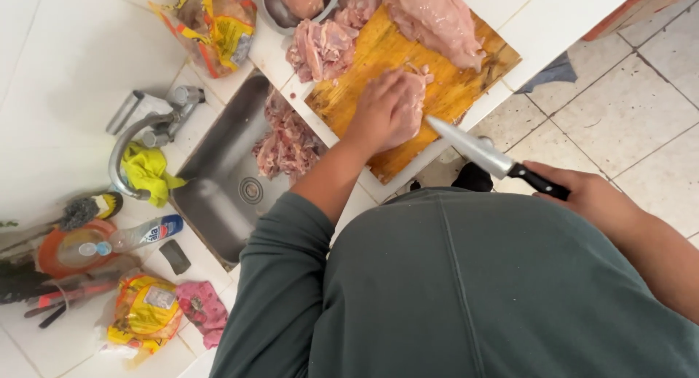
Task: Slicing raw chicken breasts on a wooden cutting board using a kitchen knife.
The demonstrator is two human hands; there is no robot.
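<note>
The person's left hand (386, 112) lies palm down, fingers curled, over a pale piece of raw chicken (413, 94) and presses it onto a yellow wooden cutting board (364, 58) that sits on the white bench (542, 21) beside the sink. The right hand (590, 196) is closed around the black handle of a kitchen knife (484, 154); the blade points toward the board's near edge, its tip just short of the left hand and clear of the meat. Larger slabs of raw chicken (437, 14) rest at the far end of the board, and a ragged heap of chicken pieces (320, 49) sits at its far left corner, next to a metal bowl (273, 7) that also holds meat. In the steel sink (218, 174), more meat scraps (287, 141) are piled against the wall nearest the board. A curved metal faucet (142, 130) stands behind the basin with a yellow cloth (149, 170) draped at its base. Farther along the tiled surface lie a clear plastic bottle (142, 234) with a blue cap, an orange lid (73, 248), a yellow plastic bag (142, 312) and a pink cloth (204, 309). Another crumpled yellow and orange bag (215, 21) lies near the wall above the sink. The person wears a dark green long-sleeved top (466, 291).
</note>
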